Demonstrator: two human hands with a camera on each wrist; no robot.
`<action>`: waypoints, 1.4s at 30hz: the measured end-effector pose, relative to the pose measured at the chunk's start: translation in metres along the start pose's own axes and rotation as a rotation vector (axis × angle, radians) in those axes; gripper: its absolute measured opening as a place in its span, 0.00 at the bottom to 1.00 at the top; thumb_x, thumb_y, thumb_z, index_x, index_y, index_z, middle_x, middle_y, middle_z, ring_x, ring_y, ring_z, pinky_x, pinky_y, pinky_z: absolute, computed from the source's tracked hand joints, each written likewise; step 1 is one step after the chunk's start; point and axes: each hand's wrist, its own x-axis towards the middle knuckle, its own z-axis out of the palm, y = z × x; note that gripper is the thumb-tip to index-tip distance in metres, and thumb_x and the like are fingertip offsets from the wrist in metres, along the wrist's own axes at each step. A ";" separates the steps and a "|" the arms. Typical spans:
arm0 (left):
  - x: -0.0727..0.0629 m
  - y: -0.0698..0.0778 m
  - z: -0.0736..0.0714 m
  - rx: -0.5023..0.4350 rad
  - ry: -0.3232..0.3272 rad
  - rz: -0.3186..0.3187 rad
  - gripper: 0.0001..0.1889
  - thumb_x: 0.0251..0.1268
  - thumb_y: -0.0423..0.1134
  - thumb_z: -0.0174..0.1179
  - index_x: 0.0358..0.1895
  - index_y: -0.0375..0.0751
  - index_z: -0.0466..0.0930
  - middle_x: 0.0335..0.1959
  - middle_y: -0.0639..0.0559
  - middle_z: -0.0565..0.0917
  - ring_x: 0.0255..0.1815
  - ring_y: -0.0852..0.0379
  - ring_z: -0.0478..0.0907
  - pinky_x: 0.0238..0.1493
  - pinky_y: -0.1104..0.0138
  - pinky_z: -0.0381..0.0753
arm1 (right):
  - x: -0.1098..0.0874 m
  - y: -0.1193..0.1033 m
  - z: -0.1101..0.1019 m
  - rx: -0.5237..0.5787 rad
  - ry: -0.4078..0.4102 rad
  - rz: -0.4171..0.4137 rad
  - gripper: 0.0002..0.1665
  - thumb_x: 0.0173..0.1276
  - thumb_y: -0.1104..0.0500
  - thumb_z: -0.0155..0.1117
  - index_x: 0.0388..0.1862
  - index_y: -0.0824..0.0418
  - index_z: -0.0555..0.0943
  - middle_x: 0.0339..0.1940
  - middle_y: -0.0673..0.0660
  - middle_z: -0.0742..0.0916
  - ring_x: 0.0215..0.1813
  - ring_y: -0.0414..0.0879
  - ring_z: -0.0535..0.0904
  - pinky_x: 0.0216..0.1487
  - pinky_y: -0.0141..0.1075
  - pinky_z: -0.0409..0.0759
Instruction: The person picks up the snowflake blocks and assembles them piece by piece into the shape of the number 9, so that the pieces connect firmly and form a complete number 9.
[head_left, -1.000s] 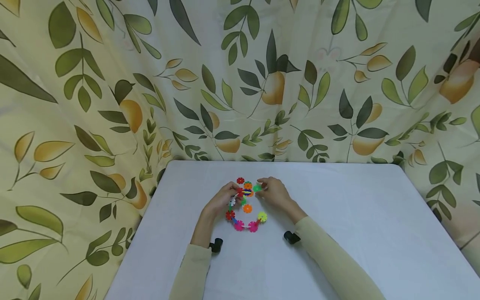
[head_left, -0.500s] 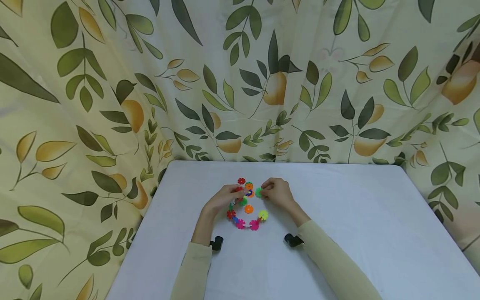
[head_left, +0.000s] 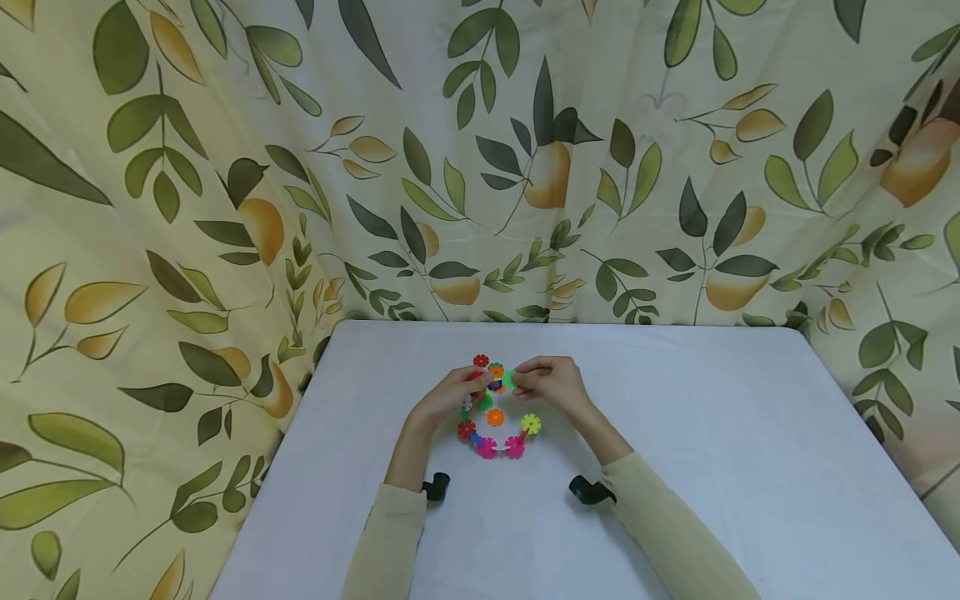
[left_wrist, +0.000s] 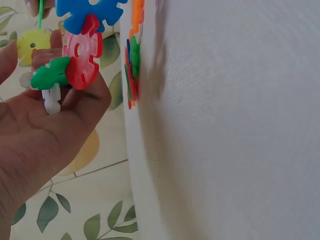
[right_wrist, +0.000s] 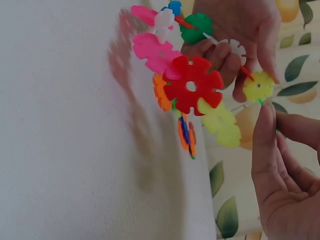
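Curled fingers of my left hand (head_left: 441, 396) grip a chain of interlocking plastic flower discs, among them a red disc (right_wrist: 205, 75) and a pink disc (right_wrist: 155, 52). The chain hangs in a curve above the table, ending in a yellow-green disc (head_left: 531, 424). At its upper end, a yellow disc (right_wrist: 257, 87) sticks out past the left fingers. Thumb and forefinger of my right hand (head_left: 557, 385) pinch a green disc (head_left: 510, 381). Its thin edge is right at the yellow disc's lower rim in the right wrist view. Most of the green disc is hidden by the fingers there.
Loose discs lie on the white table (head_left: 712, 433) beyond and beneath the chain: a red disc (head_left: 481, 361), an orange disc (head_left: 495, 417) and a small cluster (head_left: 496, 369). A leaf-patterned curtain (head_left: 600, 167) hangs behind the table's far edge.
My right hand moved slightly away with the green disc, then back left toward the left hand. The hanging chain's lower end has swung a little to the right.
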 end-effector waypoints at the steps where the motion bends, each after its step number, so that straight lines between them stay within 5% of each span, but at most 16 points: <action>1: 0.000 0.000 0.000 -0.001 -0.010 0.008 0.24 0.82 0.52 0.54 0.42 0.28 0.74 0.29 0.47 0.71 0.38 0.51 0.69 0.47 0.58 0.66 | -0.001 -0.001 0.000 0.005 -0.003 -0.004 0.17 0.68 0.61 0.76 0.49 0.72 0.86 0.40 0.68 0.91 0.35 0.52 0.91 0.45 0.48 0.88; 12: -0.001 0.003 0.003 -0.014 -0.053 0.024 0.23 0.85 0.47 0.51 0.52 0.23 0.72 0.31 0.51 0.71 0.38 0.53 0.69 0.49 0.58 0.66 | -0.005 -0.004 0.003 0.024 -0.001 -0.050 0.16 0.68 0.61 0.76 0.48 0.73 0.85 0.40 0.71 0.90 0.34 0.52 0.91 0.45 0.51 0.88; 22: -0.003 0.005 0.005 -0.024 -0.142 0.030 0.12 0.87 0.46 0.45 0.45 0.41 0.67 0.31 0.50 0.66 0.34 0.53 0.66 0.44 0.62 0.66 | -0.004 -0.002 0.006 0.102 -0.023 -0.038 0.13 0.68 0.68 0.73 0.46 0.78 0.85 0.38 0.69 0.91 0.31 0.50 0.91 0.38 0.42 0.89; 29: -0.004 0.003 0.005 -0.034 -0.148 0.031 0.15 0.87 0.47 0.46 0.50 0.35 0.67 0.32 0.49 0.66 0.34 0.52 0.67 0.42 0.63 0.66 | -0.004 0.000 0.003 0.124 -0.059 -0.050 0.15 0.68 0.65 0.75 0.46 0.77 0.86 0.40 0.69 0.91 0.33 0.52 0.91 0.39 0.43 0.89; 33: -0.006 0.001 0.004 -0.009 -0.116 0.036 0.20 0.85 0.49 0.49 0.56 0.31 0.70 0.33 0.50 0.69 0.37 0.52 0.69 0.45 0.62 0.67 | -0.004 0.000 0.000 0.080 -0.074 -0.074 0.15 0.71 0.63 0.73 0.47 0.75 0.87 0.42 0.71 0.90 0.34 0.54 0.92 0.41 0.45 0.88; 38: -0.009 -0.001 0.000 0.032 -0.065 0.052 0.19 0.82 0.52 0.54 0.60 0.40 0.74 0.32 0.48 0.70 0.37 0.51 0.70 0.45 0.61 0.69 | 0.002 0.003 0.000 -0.013 -0.068 -0.099 0.16 0.77 0.61 0.65 0.51 0.74 0.87 0.41 0.70 0.90 0.39 0.57 0.92 0.42 0.45 0.89; 42: -0.008 -0.003 -0.004 0.039 -0.054 0.061 0.19 0.82 0.51 0.54 0.60 0.38 0.76 0.33 0.45 0.72 0.38 0.48 0.71 0.46 0.60 0.70 | 0.010 0.009 0.002 -0.240 -0.031 -0.089 0.14 0.77 0.58 0.66 0.50 0.68 0.89 0.39 0.63 0.92 0.37 0.53 0.91 0.40 0.40 0.89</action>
